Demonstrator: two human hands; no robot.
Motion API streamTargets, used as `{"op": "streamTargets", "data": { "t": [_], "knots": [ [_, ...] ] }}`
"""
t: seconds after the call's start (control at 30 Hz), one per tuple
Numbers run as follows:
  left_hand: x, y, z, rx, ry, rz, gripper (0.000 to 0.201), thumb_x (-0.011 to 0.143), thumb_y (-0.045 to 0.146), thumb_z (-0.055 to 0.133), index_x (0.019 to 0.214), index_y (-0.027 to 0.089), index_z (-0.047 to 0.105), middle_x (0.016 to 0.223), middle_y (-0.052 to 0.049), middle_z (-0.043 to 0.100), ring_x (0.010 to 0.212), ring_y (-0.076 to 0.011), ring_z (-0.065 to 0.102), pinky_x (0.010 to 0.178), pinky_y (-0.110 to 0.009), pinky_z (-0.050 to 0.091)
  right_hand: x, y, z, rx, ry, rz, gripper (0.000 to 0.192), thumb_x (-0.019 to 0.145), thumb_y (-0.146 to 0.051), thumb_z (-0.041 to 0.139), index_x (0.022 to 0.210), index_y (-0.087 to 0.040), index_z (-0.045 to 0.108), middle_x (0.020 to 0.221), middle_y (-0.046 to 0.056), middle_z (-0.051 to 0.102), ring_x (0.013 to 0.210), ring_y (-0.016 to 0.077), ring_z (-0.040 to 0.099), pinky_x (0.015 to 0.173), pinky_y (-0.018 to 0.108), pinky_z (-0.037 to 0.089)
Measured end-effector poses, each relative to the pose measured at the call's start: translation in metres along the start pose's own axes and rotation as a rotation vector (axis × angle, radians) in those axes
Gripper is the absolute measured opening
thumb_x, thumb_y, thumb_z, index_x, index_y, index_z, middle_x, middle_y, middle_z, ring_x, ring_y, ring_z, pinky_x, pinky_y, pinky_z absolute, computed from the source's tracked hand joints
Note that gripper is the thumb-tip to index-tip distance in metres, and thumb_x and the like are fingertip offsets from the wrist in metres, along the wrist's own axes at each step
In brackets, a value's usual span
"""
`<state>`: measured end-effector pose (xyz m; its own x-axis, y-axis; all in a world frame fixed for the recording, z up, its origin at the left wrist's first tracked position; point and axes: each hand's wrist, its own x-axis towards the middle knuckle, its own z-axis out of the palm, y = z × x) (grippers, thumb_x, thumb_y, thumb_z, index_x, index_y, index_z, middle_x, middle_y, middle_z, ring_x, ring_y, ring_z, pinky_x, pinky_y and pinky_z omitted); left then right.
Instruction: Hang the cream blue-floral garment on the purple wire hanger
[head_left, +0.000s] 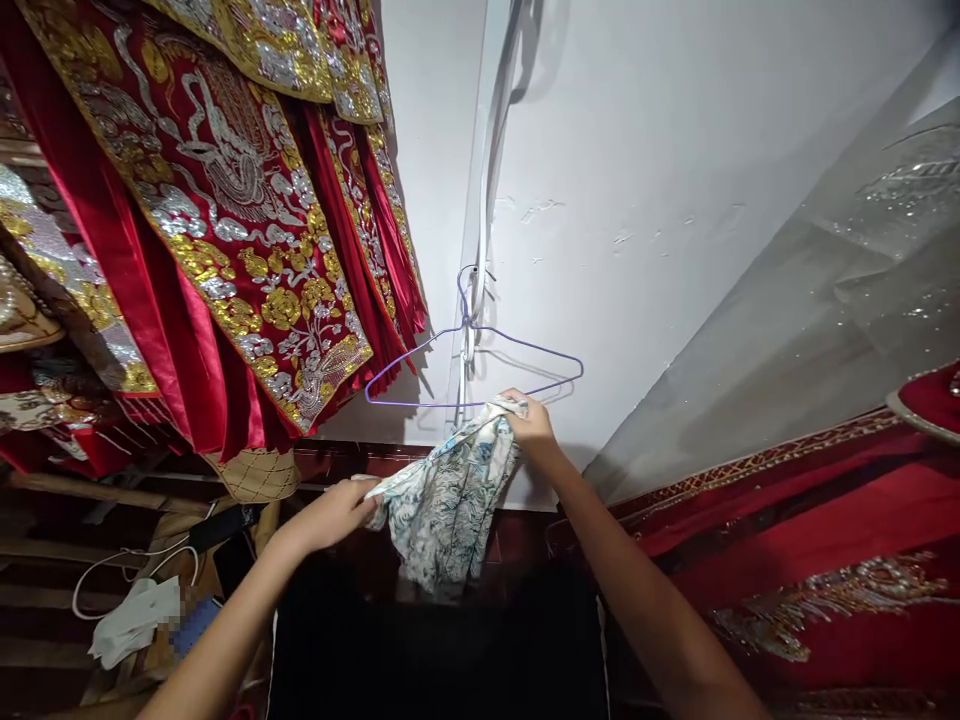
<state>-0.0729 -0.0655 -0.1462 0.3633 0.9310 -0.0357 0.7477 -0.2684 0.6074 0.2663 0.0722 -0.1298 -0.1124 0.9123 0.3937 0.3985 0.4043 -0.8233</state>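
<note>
A patterned cloth [454,500], white with blue-green leafy marks, hangs in folds between my two hands. My left hand [346,512] is closed on its left upper corner. At the right upper corner, my right hand [531,422] pinches the fabric, higher than the left. Just behind and above the cloth, a purple wire hanger [525,345] hangs by its hook against the wall, with no garment on it. The right hand is close to the hanger's lower bar; I cannot tell whether they touch. What kind of garment the cloth is does not show.
Red costumes with gold and silver sequins [247,220] hang at the left. A white cable [484,180] runs down the wall [637,130]. Red beaded fabric [825,560] lies at the right. A wooden rack [45,600] with a white crumpled item [135,620] stands lower left.
</note>
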Motion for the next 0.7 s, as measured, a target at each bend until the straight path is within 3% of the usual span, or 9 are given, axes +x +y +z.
{"op": "streamTargets", "data": {
  "t": [0.07,0.17,0.3,0.4,0.5,0.6,0.7],
  "knots": [
    [0.011,-0.004,-0.013,0.041,0.050,0.018,0.029,0.096,0.037,0.044,0.090,0.020,0.066,0.099,-0.009,0.070,0.092,-0.0259,0.065,0.084,-0.035,0.049,-0.009,-0.008,-0.014,-0.024,0.013,-0.024,0.019,0.070,-0.020,0.051,0.081,-0.019,0.066,0.070,-0.002,0.060,0.067,0.0155,0.052,0.062,0.024,0.038],
    [0.035,-0.001,-0.037,0.122,0.222,0.090,0.022,0.093,0.031,0.046,0.090,0.019,0.064,0.114,-0.012,0.065,0.106,-0.0279,0.063,0.095,-0.040,0.048,-0.012,-0.026,-0.028,-0.038,0.011,-0.040,0.015,0.068,-0.018,0.052,0.076,-0.018,0.065,0.067,-0.002,0.057,0.064,0.0141,0.048,0.058,0.023,0.034],
    [0.071,0.024,-0.069,0.127,0.471,0.156,0.014,0.091,0.024,0.044,0.087,0.019,0.057,0.103,-0.010,0.065,0.100,-0.0266,0.063,0.094,-0.044,0.050,-0.010,-0.040,-0.029,-0.032,-0.036,-0.016,0.013,0.067,-0.020,0.053,0.072,-0.017,0.064,0.065,-0.001,0.057,0.064,0.0143,0.048,0.058,0.024,0.033],
    [0.094,0.047,-0.081,0.095,0.653,0.265,0.008,0.092,0.022,0.047,0.096,0.020,0.053,0.121,-0.011,0.062,0.116,-0.0268,0.059,0.103,-0.044,0.046,-0.020,-0.046,-0.023,0.011,-0.083,0.017,0.014,0.069,-0.019,0.051,0.073,-0.018,0.064,0.067,-0.001,0.058,0.063,0.0141,0.048,0.057,0.024,0.034],
    [0.117,0.061,-0.083,0.055,0.645,0.356,0.022,0.093,0.018,0.046,0.113,0.021,0.051,0.129,-0.011,0.061,0.123,-0.0246,0.057,0.106,-0.042,0.045,-0.033,-0.053,-0.018,-0.011,-0.112,-0.066,0.019,0.070,-0.016,0.047,0.077,-0.019,0.065,0.069,-0.001,0.061,0.065,0.0139,0.049,0.060,0.024,0.035],
    [0.140,0.059,-0.081,0.022,0.643,0.343,0.042,0.091,0.017,0.049,0.133,0.021,0.043,0.128,-0.011,0.063,0.122,-0.0240,0.059,0.102,-0.040,0.047,-0.037,-0.059,-0.019,-0.054,-0.115,-0.066,0.019,0.070,-0.016,0.048,0.078,-0.020,0.065,0.067,-0.002,0.060,0.064,0.0136,0.047,0.060,0.024,0.035],
    [0.154,0.050,-0.075,0.016,0.629,0.272,0.038,0.092,0.022,0.052,0.130,0.021,0.050,0.125,-0.011,0.066,0.115,-0.0255,0.062,0.095,-0.038,0.050,-0.032,-0.062,-0.021,-0.004,-0.102,0.019,0.012,0.068,-0.019,0.050,0.073,-0.019,0.062,0.066,-0.002,0.056,0.063,0.0138,0.045,0.058,0.024,0.034]
  ]
}}
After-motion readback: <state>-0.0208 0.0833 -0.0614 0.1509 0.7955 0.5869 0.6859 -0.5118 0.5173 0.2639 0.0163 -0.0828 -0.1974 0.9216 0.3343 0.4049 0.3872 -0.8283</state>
